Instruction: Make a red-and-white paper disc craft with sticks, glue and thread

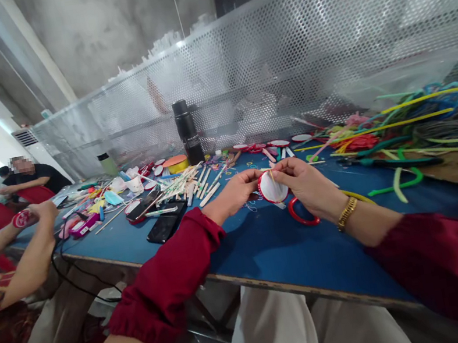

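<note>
Above the blue table (249,262), both my hands are at a small round toy drum with a white face and red rim (275,188). My left hand (239,190) grips its left edge with thumb and fingers closed. At the drum's upper right edge, my right hand (308,184) pinches, near a thin yellowish strand. Just below the right hand is a red ring (303,214), perhaps a scissor handle; the rest of it is hidden.
Thin wooden sticks (187,185) lie left of centre beside a black phone (163,227). A black bottle (188,131) stands behind. Green-handled pliers (390,158) and coloured strips (435,111) are piled right. At left, a co-worker's hands (42,215) hold a red round piece (21,218).
</note>
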Available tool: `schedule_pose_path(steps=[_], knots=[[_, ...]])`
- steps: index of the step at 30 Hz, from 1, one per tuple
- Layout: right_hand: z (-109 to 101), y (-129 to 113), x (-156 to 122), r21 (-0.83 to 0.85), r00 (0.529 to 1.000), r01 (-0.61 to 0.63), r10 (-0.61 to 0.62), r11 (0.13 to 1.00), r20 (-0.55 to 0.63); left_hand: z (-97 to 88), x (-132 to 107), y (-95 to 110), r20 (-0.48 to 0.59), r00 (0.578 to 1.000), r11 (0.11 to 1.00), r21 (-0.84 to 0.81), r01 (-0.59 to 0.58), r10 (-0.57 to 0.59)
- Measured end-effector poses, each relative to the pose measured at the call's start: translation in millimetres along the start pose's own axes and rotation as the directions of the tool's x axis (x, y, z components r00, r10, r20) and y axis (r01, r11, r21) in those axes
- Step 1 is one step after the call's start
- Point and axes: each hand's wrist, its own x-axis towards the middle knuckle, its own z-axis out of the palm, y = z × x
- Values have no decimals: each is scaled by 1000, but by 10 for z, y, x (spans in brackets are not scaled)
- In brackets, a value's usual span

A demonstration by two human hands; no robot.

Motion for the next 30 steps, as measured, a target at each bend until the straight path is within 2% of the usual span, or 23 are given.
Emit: schedule_pose_path(steps=[7,12,15,23,26,30], knots=[[4,-24,-18,5,998,10,-11,1000,67,-24,-11,28,77,992,983,-148,106,-95],[16,-39,-22,29,998,12,-14,999,67,30,-47,109,47,993,976,-189,111,-104],[32,-57,-30,59,997,7,-12,998,79,32,-77,184,33,997,974,-213,81,-76],[63,-110,-85,79,987,-26,13,997,158,-31,-121,234,133,991,958,-280,70,-34],[68,-108,-91,81,988,-29,16,996,156,-47,-112,216,124,992,954,-294,59,-23],[72,-101,-87,74,986,-22,10,997,164,-64,-88,189,81,995,956,-291,-39,66]])
